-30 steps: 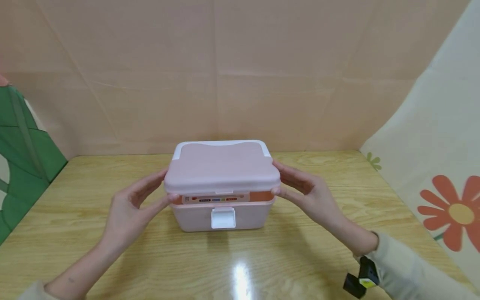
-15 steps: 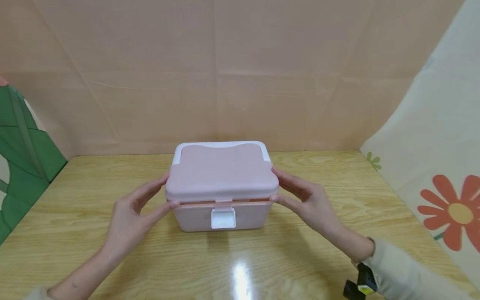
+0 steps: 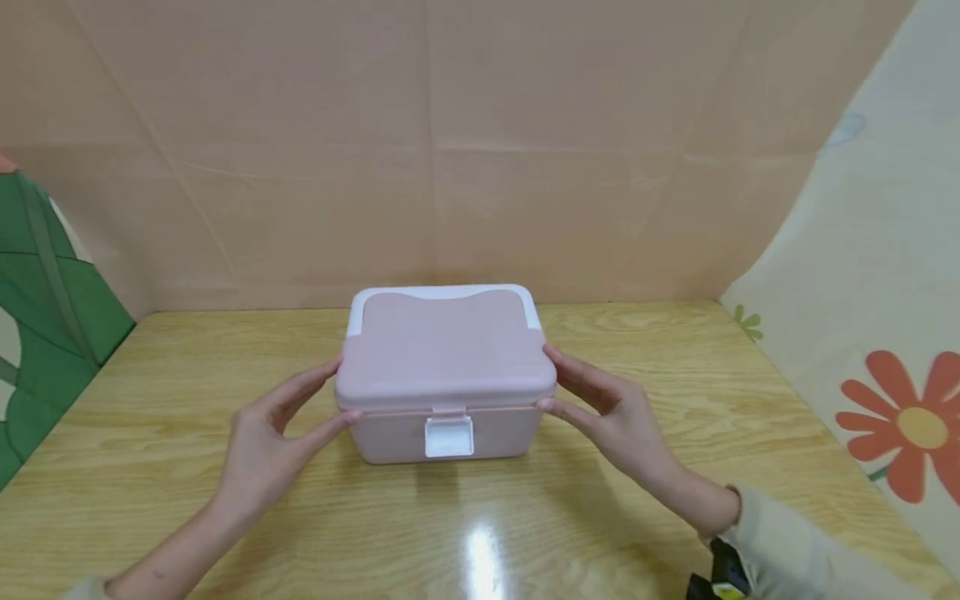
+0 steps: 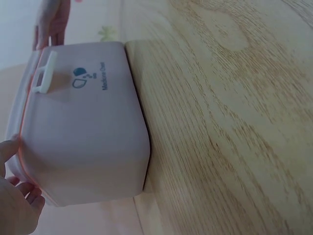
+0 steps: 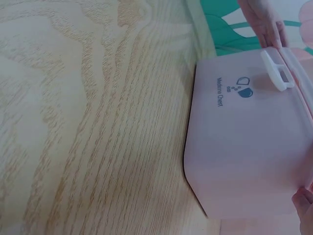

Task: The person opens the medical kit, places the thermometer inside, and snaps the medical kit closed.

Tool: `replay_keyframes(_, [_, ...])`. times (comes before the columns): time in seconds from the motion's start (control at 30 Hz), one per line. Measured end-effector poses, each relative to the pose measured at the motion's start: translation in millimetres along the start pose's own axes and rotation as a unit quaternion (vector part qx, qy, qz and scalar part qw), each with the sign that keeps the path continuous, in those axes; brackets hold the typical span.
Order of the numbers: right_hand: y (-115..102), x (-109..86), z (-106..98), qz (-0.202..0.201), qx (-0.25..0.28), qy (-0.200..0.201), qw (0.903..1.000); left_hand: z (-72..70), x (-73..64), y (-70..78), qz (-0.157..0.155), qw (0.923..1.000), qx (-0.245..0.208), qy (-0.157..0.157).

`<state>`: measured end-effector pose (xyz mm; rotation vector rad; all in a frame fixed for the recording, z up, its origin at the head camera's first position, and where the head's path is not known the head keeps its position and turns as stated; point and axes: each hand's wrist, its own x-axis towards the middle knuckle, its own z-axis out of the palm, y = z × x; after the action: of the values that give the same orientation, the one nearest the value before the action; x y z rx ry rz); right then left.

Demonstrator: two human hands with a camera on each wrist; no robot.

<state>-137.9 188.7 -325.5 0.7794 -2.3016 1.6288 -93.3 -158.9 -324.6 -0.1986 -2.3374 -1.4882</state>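
Observation:
A pale pink medicine chest stands upright on the table, its lid lying level over the body. My left hand holds the lid's left front corner, thumb at the front edge and fingers along the side. The right hand grips the opposite corner in the same way. A white latch hangs down open at the front. In the left wrist view a thin orange line shows between lid and chest. "Medicine Chest" lettering and a pill drawing mark the front of the chest. Its contents are hidden.
The wood-grain table reaches back to a beige cloth backdrop. Flower-printed cloth rises on the right, and green leaf print on the left. A small black device sits at the right wrist.
The lid has come down onto the chest, hiding the orange inside and the printed packet seen earlier. Both hands have lowered slightly with it.

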Motion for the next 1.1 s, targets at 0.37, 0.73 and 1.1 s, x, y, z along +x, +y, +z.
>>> replay_keyframes(0.37, [2,-1.0,1,0.002,0.002,0.003,1.0000,1.1,-0.6,-2.6,0.008,1.0000,-0.002,0.001])
replay_keyframes(0.73, [-2,-1.9,1,0.037,-0.001,-0.001,0.9993,5.6,-2.3,-4.6,0.077,0.9967,-0.022,0.016])
replay_keyframes(1.1, [-8,-3.9,5,-0.007,-0.088,0.028,0.9957,13.2,3.1,-4.0,0.063,0.9975,-0.032,0.007])
